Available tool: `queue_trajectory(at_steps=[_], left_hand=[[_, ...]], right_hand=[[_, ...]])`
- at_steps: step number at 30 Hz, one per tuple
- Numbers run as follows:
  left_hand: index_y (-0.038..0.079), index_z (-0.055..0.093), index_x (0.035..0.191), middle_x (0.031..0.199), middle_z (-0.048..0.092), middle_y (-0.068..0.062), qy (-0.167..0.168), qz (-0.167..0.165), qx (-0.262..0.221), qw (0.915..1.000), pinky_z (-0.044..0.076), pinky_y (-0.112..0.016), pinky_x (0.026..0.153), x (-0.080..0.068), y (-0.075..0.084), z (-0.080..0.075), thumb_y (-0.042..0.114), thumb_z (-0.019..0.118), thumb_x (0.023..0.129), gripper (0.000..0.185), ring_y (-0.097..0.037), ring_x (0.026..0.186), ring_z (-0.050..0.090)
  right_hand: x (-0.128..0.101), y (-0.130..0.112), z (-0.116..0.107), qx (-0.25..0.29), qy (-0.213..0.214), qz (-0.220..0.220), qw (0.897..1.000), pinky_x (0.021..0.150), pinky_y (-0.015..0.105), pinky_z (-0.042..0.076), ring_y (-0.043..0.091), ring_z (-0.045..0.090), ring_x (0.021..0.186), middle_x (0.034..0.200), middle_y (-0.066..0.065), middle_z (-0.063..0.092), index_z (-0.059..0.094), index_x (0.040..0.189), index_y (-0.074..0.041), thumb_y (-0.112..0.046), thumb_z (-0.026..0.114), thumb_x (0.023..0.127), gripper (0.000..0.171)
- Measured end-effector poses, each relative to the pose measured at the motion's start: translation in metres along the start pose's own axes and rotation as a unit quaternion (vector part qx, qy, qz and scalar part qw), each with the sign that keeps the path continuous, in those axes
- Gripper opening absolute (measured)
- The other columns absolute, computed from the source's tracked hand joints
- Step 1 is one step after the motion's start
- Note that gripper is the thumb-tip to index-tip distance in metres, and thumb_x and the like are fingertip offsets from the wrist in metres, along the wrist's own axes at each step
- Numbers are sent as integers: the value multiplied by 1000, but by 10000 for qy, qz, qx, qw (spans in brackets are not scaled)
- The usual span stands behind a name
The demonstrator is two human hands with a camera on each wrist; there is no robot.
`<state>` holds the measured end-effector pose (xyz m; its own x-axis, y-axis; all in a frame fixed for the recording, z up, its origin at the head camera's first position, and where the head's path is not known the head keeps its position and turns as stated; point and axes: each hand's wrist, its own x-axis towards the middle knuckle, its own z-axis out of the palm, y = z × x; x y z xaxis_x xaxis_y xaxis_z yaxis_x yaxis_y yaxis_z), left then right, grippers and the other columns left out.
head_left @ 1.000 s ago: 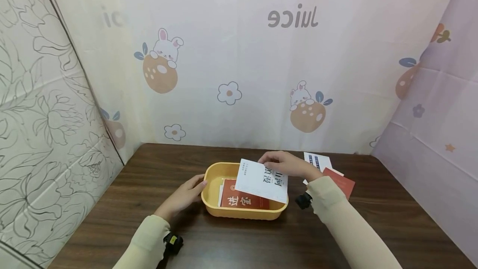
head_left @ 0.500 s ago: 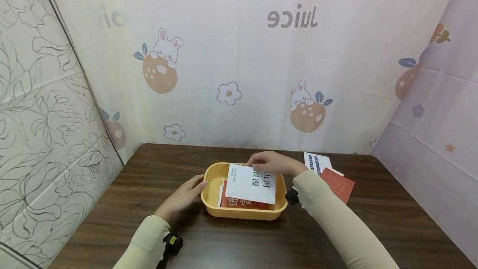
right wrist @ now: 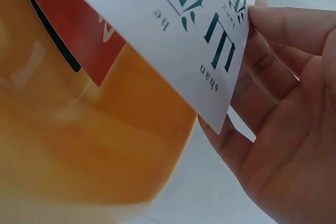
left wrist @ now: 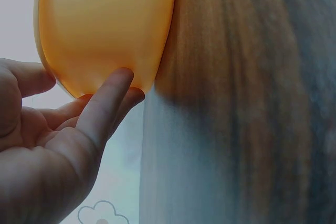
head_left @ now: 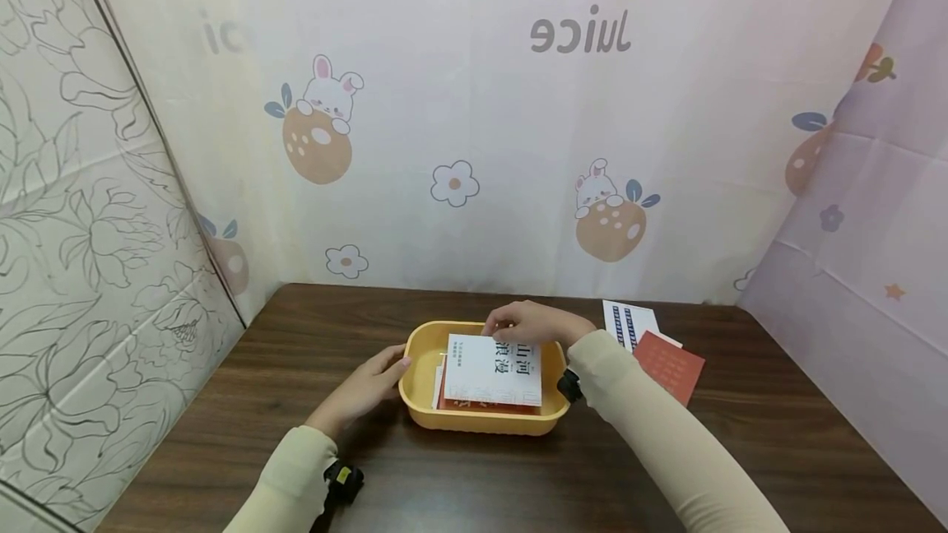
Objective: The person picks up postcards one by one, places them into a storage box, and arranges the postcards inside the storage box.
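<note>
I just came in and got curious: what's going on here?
A person's right hand pinches a white printed card by its edge over a yellow basket, while the left hand rests against the basket's left end. A red card is already inside, partly covered from above by the white one. To the right on the table lie another red card and a white card with blue print.

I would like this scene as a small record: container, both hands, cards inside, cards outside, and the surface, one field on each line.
Container: yellow oblong tub with rounded ends
Left hand: rests against the tub's left end
Right hand: pinches a white paper card with dark characters
Inside: red card with pale lettering, partly covered
Outside, right: second red card overlapping blue-printed white card
Surface: dark brown wood-grain table
</note>
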<state>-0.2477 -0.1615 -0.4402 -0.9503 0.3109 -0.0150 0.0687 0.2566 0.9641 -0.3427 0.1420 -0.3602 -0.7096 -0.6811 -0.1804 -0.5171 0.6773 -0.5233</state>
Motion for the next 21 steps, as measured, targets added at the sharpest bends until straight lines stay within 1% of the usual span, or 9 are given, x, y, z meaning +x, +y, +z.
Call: queue_trajectory(at_steps=[6, 11, 17, 21], left_hand=[[-3, 37, 151, 145, 46, -24, 48, -8, 54, 10000, 52, -46, 97, 1, 0, -1, 27, 46, 109, 51, -36, 126, 54], [-2, 37, 151, 145, 46, -24, 18, -24, 52, 10000, 53, -45, 97, 1, 0, -1, 26, 46, 109, 51, -36, 126, 54], [-2, 38, 150, 144, 48, -23, 64, -36, 47, 10000, 53, -45, 96, 2, -1, -1, 26, 47, 109, 50, -35, 125, 55], [-1, 40, 150, 143, 49, -22, 119, -100, 111, 9998, 53, -46, 95, 3, -1, -1, 27, 47, 109, 50, -34, 124, 56]], right_hand=[[6, -1, 2, -140, -224, 163, 9995, 86, 37, 50, 16, 58, 91, 98, -8, 65, 72, 105, -25, -17, 61, 101, 14], [8, -3, 3, -191, -381, 282, 9987, 86, 39, 50, 16, 58, 90, 97, -7, 65, 71, 104, -24, -16, 61, 100, 14], [11, -4, 5, -275, -423, 497, 9975, 94, 42, 48, 15, 57, 96, 103, -9, 65, 72, 111, -27, -23, 62, 101, 15], [12, -5, 6, -218, -485, 591, 9968, 99, 45, 46, 16, 57, 101, 109, -7, 65, 71, 116, -26, -27, 61, 101, 18]])
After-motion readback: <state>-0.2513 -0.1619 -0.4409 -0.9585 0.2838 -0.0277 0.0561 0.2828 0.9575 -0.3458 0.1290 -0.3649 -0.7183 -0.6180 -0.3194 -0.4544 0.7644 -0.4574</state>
